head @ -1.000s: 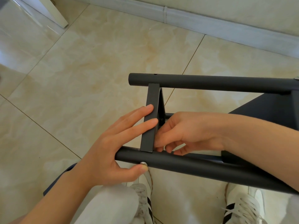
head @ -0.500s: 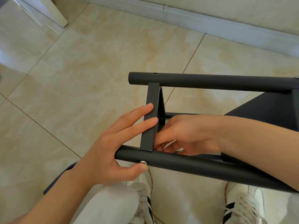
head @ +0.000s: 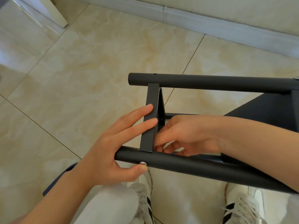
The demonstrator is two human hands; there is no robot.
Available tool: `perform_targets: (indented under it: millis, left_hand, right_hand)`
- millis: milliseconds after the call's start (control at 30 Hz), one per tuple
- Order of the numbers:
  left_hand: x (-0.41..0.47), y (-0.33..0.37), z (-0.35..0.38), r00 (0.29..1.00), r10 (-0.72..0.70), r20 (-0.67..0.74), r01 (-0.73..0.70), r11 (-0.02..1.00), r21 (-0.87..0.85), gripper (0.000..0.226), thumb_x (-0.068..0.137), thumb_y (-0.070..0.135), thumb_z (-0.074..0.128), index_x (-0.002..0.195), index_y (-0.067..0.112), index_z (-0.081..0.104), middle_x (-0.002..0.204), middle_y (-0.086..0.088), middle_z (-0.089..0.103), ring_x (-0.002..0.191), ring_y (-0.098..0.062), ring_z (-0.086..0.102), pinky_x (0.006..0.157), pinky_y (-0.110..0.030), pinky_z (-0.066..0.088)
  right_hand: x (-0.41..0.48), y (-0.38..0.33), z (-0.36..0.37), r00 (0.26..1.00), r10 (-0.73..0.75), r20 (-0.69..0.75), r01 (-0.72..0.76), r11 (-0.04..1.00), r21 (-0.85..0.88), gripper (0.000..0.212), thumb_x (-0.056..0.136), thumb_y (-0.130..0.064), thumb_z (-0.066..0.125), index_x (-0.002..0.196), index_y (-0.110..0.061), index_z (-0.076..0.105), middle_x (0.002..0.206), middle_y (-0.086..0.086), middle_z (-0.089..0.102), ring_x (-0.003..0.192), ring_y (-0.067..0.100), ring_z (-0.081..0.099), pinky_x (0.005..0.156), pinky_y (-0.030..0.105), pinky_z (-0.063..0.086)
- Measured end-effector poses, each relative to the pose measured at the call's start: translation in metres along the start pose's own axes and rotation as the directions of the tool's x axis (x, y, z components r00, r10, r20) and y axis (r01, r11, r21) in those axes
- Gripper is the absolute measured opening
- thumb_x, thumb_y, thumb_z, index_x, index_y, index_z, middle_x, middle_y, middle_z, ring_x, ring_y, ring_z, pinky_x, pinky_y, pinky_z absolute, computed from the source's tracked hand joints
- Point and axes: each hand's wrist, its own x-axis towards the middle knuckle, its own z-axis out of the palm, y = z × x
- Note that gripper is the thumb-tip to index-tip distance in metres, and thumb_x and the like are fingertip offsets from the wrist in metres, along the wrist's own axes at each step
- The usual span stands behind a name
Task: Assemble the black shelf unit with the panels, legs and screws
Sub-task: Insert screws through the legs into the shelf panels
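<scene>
The black shelf unit [head: 267, 113] lies on its side over the floor [head: 80, 78], near leg [head: 194, 165] toward the person. A narrow panel [head: 149, 126] butts on the near leg and spans to the far leg [head: 210, 82] beyond it. A screw [head: 142, 163] sits in the near leg at that joint. The left hand [head: 110, 149], fingers [head: 139, 125] flat, presses the panel, thumb beside the screw, probably to hold the joint aligned. The right hand [head: 191, 133] curls behind the panel; whether it holds anything cannot be told
</scene>
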Motion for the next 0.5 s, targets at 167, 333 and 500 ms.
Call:
perform_targets:
  millis: [167,333,500]
  left_hand:
    - [0.0002,-0.0002,0.0001,1.000,-0.001,0.001,0.001,1.000,0.002,0.072,0.078,0.033,0.066,0.144,0.011,0.047,0.162,-0.002,0.030,0.147,-0.026,0.034,0.115,-0.038,0.036]
    - [-0.0003,0.0013,-0.0003,1.000,-0.010,0.001,0.010,1.000,0.006,0.072,0.077,0.032,0.066,0.143,0.010,0.047,0.162,0.000,0.030,0.148,-0.024,0.033,0.116,-0.035,0.034]
    - [0.0002,0.0011,-0.0001,1.000,-0.005,0.000,0.005,1.000,-0.001,0.072,0.077,0.032,0.066,0.144,0.013,0.046,0.162,0.001,0.030,0.148,-0.025,0.033,0.116,-0.035,0.034]
  right_hand:
    - [0.0013,0.0013,0.0015,1.000,0.005,-0.025,-0.006,1.000,-0.014,0.014,0.086,-0.027,0.072,0.090,-0.014,0.074,0.082,0.001,0.067,0.081,0.016,0.057,0.078,0.029,0.047]
    - [-0.0008,-0.0004,-0.0031,0.999,0.029,0.018,-0.029,0.999,0.022,0.027,0.086,-0.022,0.072,0.110,-0.010,0.073,0.091,0.002,0.070,0.088,0.018,0.060,0.090,0.035,0.051]
    - [0.0018,0.0004,-0.0025,1.000,0.030,-0.002,-0.030,1.000,-0.001,0.029,0.086,-0.021,0.072,0.113,-0.008,0.072,0.091,0.003,0.069,0.089,0.018,0.060,0.093,0.035,0.050]
